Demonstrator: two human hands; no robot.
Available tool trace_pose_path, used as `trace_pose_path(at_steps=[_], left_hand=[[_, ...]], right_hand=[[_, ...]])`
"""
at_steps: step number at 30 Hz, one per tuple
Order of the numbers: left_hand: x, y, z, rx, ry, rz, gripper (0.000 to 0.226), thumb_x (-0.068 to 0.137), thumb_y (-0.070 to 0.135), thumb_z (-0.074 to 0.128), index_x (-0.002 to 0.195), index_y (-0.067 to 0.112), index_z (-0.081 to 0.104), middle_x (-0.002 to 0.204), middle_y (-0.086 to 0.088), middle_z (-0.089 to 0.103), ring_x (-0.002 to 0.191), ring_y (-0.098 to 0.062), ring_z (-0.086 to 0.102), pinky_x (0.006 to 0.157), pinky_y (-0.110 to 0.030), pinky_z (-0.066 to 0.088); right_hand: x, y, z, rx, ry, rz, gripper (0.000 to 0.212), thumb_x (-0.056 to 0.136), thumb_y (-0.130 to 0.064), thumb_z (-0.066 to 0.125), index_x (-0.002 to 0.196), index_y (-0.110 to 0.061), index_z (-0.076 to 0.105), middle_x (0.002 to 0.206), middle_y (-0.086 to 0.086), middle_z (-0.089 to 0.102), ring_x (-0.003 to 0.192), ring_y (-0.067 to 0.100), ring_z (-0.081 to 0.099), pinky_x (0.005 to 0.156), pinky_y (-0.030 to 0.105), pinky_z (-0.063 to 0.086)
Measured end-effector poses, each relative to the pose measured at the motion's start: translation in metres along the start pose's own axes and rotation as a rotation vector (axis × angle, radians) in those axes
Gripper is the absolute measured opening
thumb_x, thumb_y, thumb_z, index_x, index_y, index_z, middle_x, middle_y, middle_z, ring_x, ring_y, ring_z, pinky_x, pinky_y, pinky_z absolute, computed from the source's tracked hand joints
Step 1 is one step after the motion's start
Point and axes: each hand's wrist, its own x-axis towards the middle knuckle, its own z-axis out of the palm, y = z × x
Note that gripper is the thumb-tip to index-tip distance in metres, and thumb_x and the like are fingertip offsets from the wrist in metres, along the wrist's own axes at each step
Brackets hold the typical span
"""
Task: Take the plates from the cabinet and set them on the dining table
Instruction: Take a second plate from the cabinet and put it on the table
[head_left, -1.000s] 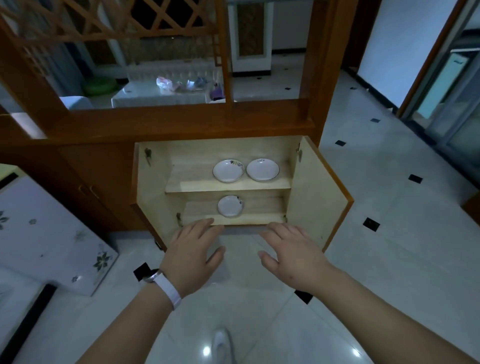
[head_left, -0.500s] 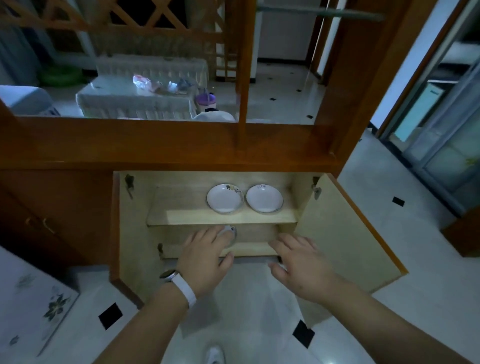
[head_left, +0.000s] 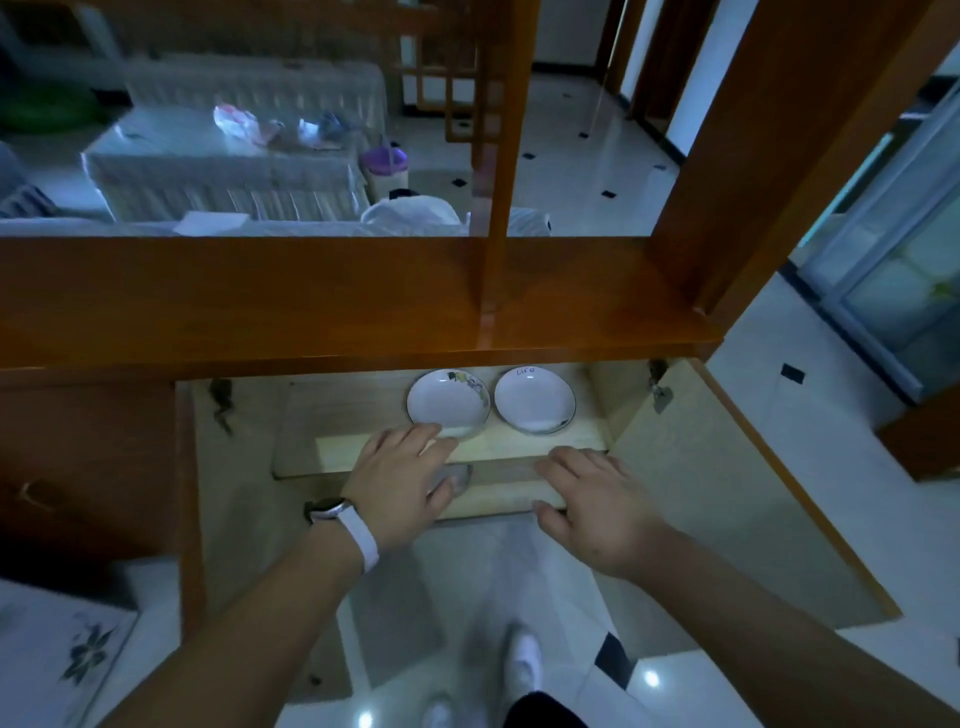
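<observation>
Two white plates sit side by side on the upper shelf (head_left: 363, 447) of the open cabinet (head_left: 234, 467) — the left plate (head_left: 448, 402) with a small floral print at its rim, the right plate (head_left: 535, 399) plain with a dark edge line. A third plate (head_left: 460, 475) lies on the lower shelf, mostly hidden behind the left hand (head_left: 402, 480), so three in all can be counted. They look like glazed ceramic: stiff, smooth and probably slippery, light enough singly, and likely to chip or break if knocked against the shelf edge or dropped on the tiled floor (head_left: 779, 545). The raised rim is the sensible place to take hold — thumb on top, fingers slid beneath.

The left hand is spread flat, fingertips reaching the near rim of the left plate, its grip closed on nothing. The right hand (head_left: 597, 504) is likewise open and empty, hovering at the front of the shelves, apart from the right plate. Both cabinet doors stand wide open.
</observation>
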Motion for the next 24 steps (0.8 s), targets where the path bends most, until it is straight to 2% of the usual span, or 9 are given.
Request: trace_pose_path(at_steps=[3,5,8,11,16,19,22,24], left_hand=[[0.017,-0.008,0.012,0.013,-0.011,0.001,0.041,0.082,0.038,0.054,0.114,0.017,0.068,0.119,-0.008,0.066,0.104,-0.030,0.062,0.086,-0.042,0.047],[0.029,-0.015,0.024,0.016,-0.035,-0.017,0.041,0.080,0.037,0.056,0.113,0.017,0.068,0.118,-0.008,0.067,0.104,-0.030,0.063,0.087,-0.042,0.047],[0.049,-0.030,0.046,-0.002,-0.084,-0.082,0.042,0.083,0.036,0.060,0.120,0.017,0.065,0.127,-0.009,0.063,0.115,-0.029,0.058,0.095,-0.043,0.042],[0.070,-0.048,0.079,-0.023,-0.131,-0.161,0.046,0.090,0.041,0.052,0.131,0.021,0.057,0.140,-0.004,0.053,0.128,-0.025,0.046,0.103,-0.040,0.032],[0.106,-0.087,0.155,-0.042,-0.153,-0.279,0.053,0.085,0.048,0.041,0.129,0.022,0.059,0.137,-0.002,0.055,0.125,-0.025,0.047,0.100,-0.040,0.032],[0.125,-0.111,0.204,-0.116,-0.140,-0.398,0.052,0.084,0.046,0.043,0.125,0.020,0.061,0.129,-0.004,0.060,0.118,-0.028,0.052,0.093,-0.041,0.037],[0.140,-0.139,0.257,-0.219,-0.107,-0.532,0.047,0.087,0.043,0.047,0.125,0.019,0.060,0.126,-0.008,0.061,0.114,-0.032,0.053,0.088,-0.041,0.041],[0.146,-0.154,0.288,-0.284,-0.080,-0.584,0.045,0.089,0.044,0.050,0.127,0.020,0.058,0.126,-0.009,0.061,0.112,-0.034,0.054,0.086,-0.041,0.043]], right_hand=[[0.021,0.010,0.008,0.019,0.006,-0.009,0.045,0.084,-0.046,0.048,0.115,-0.018,0.064,0.118,0.004,0.064,0.104,0.027,0.059,0.086,0.040,0.046],[0.037,0.018,0.017,0.044,-0.011,-0.017,0.045,0.084,-0.044,0.051,0.116,-0.016,0.065,0.119,0.006,0.064,0.105,0.029,0.059,0.087,0.041,0.047],[0.067,0.035,0.036,0.067,-0.029,-0.053,0.042,0.084,-0.039,0.059,0.118,-0.015,0.066,0.118,0.007,0.066,0.105,0.029,0.061,0.087,0.042,0.047],[0.102,0.054,0.065,0.102,-0.052,-0.089,0.041,0.084,-0.036,0.063,0.118,-0.013,0.067,0.117,0.010,0.067,0.104,0.032,0.063,0.086,0.043,0.049],[0.160,0.086,0.139,0.171,-0.139,-0.080,0.043,0.092,-0.036,0.056,0.128,-0.014,0.060,0.125,0.009,0.062,0.114,0.030,0.056,0.093,0.043,0.045],[0.190,0.100,0.185,0.310,-0.155,-0.009,0.039,0.095,-0.029,0.057,0.128,-0.008,0.060,0.122,0.012,0.063,0.107,0.031,0.058,0.091,0.041,0.046],[0.219,0.108,0.234,0.500,-0.187,0.169,0.039,0.095,-0.028,0.057,0.129,-0.006,0.059,0.121,0.013,0.062,0.102,0.028,0.060,0.090,0.038,0.048],[0.236,0.112,0.265,0.570,-0.156,0.234,0.035,0.095,-0.025,0.057,0.123,-0.004,0.061,0.108,0.012,0.066,0.095,0.026,0.061,0.085,0.033,0.047]])
